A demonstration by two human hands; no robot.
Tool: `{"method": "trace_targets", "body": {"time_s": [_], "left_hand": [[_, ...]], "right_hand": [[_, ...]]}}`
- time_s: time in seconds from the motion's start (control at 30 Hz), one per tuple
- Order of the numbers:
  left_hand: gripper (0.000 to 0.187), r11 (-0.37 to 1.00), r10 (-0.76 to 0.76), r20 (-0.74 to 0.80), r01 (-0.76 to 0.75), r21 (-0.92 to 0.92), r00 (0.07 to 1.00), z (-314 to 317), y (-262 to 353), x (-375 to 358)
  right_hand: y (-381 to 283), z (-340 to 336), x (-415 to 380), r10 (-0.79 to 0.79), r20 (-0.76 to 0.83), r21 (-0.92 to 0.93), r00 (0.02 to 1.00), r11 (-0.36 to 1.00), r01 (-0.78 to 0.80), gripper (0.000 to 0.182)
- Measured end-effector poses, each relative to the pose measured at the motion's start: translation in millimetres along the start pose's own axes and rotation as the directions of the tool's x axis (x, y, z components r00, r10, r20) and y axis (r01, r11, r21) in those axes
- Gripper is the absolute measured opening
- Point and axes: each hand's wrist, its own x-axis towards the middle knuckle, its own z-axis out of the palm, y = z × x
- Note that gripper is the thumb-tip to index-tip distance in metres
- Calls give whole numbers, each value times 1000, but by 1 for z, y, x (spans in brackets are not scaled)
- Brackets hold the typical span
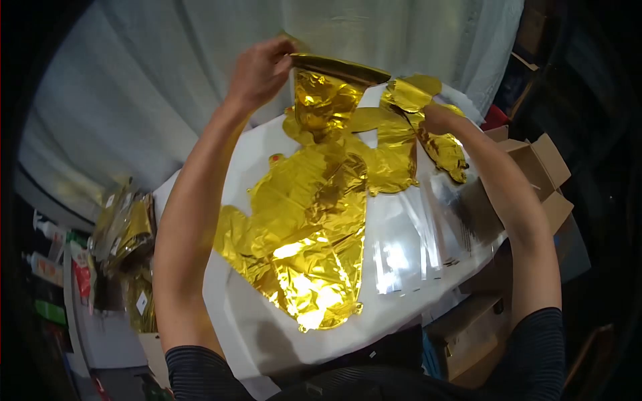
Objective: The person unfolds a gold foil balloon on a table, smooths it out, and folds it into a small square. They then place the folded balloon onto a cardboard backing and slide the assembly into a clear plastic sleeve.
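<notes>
A large sheet of shiny gold foil (301,200) spreads over the white table (394,314). My left hand (264,70) is closed on its far end, which is lifted off the table with a folded edge running to the right. At the back right, my right hand (438,119) touches another gold foil piece (445,150); its fingers are mostly hidden, so its grip cannot be made out. More flat gold foil (396,150) lies between the two hands.
Clear plastic bags (408,247) lie on the table's right part. An open cardboard box (535,167) stands at the right, another box (468,341) below it. Packaged gold foil (134,227) is heaped at the left. A pale curtain (167,80) hangs behind.
</notes>
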Motion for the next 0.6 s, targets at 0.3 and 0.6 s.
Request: {"method": "trace_targets", "body": {"time_s": [0.3, 0.6], "left_hand": [[26, 953, 49, -244, -118, -277, 969, -36, 70, 6], [21, 981, -7, -109, -14, -192, 994, -83, 63, -69]], "right_hand": [[-155, -35, -82, -174, -513, 821, 840, 185, 540, 64], [-185, -13, -164, -2, -221, 972, 975, 82, 220, 33]]}}
